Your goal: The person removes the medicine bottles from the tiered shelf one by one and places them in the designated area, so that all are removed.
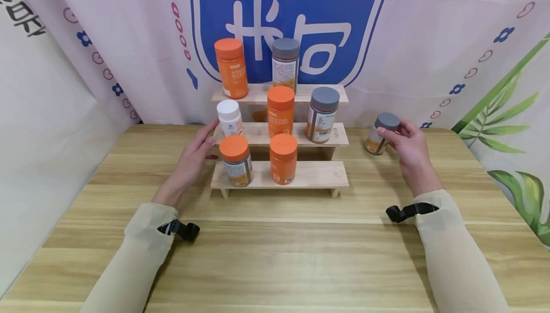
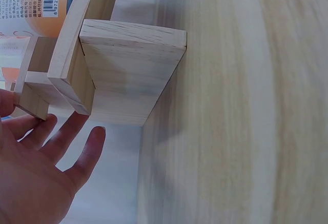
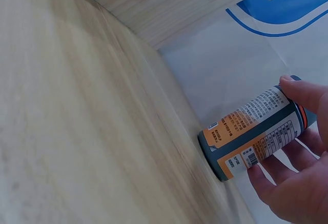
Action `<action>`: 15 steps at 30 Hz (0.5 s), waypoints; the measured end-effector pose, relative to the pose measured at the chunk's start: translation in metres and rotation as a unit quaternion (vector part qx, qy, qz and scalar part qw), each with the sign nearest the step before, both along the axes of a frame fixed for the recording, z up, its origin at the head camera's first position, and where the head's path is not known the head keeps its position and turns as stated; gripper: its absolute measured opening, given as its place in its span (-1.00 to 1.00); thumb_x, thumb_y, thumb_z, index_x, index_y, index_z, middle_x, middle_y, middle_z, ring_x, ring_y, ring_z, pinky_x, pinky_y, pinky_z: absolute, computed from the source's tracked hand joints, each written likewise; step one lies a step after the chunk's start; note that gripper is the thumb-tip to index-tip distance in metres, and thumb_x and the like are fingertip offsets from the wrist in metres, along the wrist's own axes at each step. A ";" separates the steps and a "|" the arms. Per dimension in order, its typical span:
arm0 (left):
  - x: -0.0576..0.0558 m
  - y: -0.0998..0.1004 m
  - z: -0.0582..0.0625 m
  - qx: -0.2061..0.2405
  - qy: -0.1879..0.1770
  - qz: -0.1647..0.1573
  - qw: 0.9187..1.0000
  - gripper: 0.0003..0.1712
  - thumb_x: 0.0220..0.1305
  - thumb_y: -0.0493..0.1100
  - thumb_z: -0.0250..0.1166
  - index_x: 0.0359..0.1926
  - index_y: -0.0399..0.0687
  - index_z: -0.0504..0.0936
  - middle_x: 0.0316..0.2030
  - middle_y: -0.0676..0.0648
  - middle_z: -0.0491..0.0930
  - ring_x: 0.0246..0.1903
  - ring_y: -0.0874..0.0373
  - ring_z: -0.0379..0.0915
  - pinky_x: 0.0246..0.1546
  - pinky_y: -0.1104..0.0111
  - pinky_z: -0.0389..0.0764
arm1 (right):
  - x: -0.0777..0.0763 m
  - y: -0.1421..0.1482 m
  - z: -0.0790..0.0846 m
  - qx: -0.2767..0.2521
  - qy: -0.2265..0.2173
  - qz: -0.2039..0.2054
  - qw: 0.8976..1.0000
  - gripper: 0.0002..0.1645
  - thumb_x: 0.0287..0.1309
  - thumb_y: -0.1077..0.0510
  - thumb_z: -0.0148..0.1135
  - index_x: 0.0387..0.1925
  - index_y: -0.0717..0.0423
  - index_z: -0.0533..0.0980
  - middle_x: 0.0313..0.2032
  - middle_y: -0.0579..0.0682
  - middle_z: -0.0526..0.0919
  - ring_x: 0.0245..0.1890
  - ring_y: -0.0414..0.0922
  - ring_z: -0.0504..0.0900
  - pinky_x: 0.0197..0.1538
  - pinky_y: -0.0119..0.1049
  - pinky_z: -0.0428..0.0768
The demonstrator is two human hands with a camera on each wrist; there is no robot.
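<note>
My right hand grips a grey-lidded supplement bottle near its top, to the right of the stand. In the right wrist view the thumb and fingers lie on opposite sides of this bottle, whose base is close over the table. My left hand is at the left side of a three-step wooden display stand, its fingertips right at the shelf ends. Those fingers look extended and spread in the left wrist view. Nearest to them stands a white bottle on the middle step.
Orange bottles and grey-lidded bottles stand upright on the steps. An orange-lidded grey bottle is at the front left step. The stand rests on a wood-grain table, with a printed curtain behind it.
</note>
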State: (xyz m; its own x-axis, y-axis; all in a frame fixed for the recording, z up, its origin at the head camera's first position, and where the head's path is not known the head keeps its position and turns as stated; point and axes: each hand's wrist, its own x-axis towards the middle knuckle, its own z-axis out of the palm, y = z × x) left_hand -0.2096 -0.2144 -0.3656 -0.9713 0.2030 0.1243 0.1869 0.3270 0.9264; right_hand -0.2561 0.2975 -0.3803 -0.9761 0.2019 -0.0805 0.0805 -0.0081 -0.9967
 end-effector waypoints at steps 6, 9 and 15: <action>0.001 0.000 0.001 -0.001 -0.004 -0.002 1.000 -0.34 0.75 -0.01 -0.19 0.73 0.10 -0.02 0.73 -0.10 -0.10 0.64 -0.20 -0.01 0.28 -0.10 0.52 | 0.000 0.000 0.000 0.000 0.001 0.002 1.000 -0.07 0.28 0.09 0.52 0.59 0.00 0.30 0.62 0.09 0.29 0.41 -0.17 0.44 0.36 -0.46 0.52; 0.001 0.000 0.001 -0.002 -0.004 -0.001 1.000 -0.34 0.75 -0.01 -0.19 0.73 0.10 -0.01 0.73 -0.10 -0.10 0.64 -0.20 -0.01 0.29 -0.11 0.52 | 0.001 0.000 0.001 0.007 0.000 0.004 1.000 -0.06 0.28 0.08 0.52 0.60 -0.01 0.29 0.62 0.09 0.28 0.41 -0.17 0.43 0.33 -0.48 0.52; 0.000 0.000 0.001 -0.004 -0.001 0.005 1.000 -0.34 0.74 -0.03 -0.18 0.73 0.08 0.00 0.72 -0.11 -0.07 0.62 -0.17 0.01 0.26 -0.05 0.56 | 0.001 -0.001 0.001 0.023 -0.011 0.003 1.000 0.00 0.28 0.03 0.53 0.63 -0.05 0.24 0.64 0.06 0.26 0.44 -0.16 0.40 0.36 -0.44 0.49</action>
